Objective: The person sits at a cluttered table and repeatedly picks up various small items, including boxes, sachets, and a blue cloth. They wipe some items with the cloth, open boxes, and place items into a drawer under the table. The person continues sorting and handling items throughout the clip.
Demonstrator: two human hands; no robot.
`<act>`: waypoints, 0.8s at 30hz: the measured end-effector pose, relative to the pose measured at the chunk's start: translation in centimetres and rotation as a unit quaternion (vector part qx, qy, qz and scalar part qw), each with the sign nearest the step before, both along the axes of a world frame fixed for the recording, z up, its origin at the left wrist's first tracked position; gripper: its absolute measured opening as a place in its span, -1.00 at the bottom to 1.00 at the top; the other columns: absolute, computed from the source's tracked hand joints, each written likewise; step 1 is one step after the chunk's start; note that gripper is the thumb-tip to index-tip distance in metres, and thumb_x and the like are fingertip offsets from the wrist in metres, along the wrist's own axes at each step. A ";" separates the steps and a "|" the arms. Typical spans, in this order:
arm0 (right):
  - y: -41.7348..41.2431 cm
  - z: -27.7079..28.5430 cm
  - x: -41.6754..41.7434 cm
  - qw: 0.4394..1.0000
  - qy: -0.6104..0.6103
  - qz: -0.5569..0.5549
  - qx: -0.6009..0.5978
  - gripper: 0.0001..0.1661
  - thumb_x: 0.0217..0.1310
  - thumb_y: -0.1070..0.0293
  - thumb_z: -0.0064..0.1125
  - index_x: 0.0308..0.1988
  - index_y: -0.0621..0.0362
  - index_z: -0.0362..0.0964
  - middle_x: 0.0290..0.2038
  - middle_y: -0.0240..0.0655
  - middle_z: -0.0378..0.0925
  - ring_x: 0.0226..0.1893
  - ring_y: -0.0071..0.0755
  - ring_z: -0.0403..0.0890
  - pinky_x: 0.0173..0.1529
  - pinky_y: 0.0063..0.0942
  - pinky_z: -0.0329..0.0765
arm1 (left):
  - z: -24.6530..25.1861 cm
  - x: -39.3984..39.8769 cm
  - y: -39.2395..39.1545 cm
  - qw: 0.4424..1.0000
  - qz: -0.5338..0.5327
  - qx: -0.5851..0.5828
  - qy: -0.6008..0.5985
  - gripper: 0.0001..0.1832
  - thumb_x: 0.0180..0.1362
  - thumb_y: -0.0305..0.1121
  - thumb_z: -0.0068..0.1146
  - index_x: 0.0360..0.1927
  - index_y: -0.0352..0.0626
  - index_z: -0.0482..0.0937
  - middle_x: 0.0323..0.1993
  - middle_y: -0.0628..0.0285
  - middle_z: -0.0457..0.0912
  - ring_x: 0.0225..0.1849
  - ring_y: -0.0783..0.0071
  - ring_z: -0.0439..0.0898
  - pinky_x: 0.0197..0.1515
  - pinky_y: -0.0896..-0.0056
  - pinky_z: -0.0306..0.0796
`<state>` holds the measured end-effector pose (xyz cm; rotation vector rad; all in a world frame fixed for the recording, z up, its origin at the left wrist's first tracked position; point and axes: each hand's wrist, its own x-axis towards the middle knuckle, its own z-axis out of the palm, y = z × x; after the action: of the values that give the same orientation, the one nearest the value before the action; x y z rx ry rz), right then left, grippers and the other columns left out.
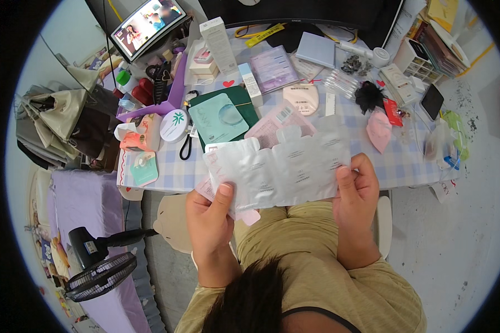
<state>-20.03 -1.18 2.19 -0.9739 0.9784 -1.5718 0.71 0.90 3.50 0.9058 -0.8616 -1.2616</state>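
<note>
A silvery printed sheet of joined packets (pixel 291 166) is stretched between my two hands above the front edge of the desk. My left hand (pixel 212 212) pinches its left end, along with a pink printed package (pixel 206 187) that lies partly behind it. At the right end, my right hand (pixel 354 183) grips the sheet between thumb and fingers. Just beyond it lie a pink packet with a barcode (pixel 271 125) and a teal mask sachet (pixel 218 118) on a dark green pouch (pixel 243 98).
On the checked tablecloth (pixel 171 175) stand a tissue pack (pixel 143 133), a round white container (pixel 175 125), a purple bin (pixel 177 89), a tall white box (pixel 218 45) and a phone (pixel 432 102). A black fan (pixel 102 274) is at the lower left. A monitor (pixel 296 12) stands at the back.
</note>
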 end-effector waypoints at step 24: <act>-1.7 -0.4 -5.9 0.952 -0.283 -0.119 0.001 -0.78 0.32 0.30 -0.13 -0.20 0.19 0.36 -0.31 -0.38 0.55 -0.51 -0.70 0.52 -0.49 -0.75 0.52 | -0.1 -0.1 -0.4 0.995 0.078 -0.008 0.055 -0.68 0.22 -0.41 -0.06 0.00 -0.38 0.35 -0.10 0.05 0.52 -0.18 0.32 0.58 -0.23 0.31 0.52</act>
<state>-25.91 -2.84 1.80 -0.3633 0.7022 -1.9031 0.59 0.45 3.44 0.8659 -0.6996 -1.1556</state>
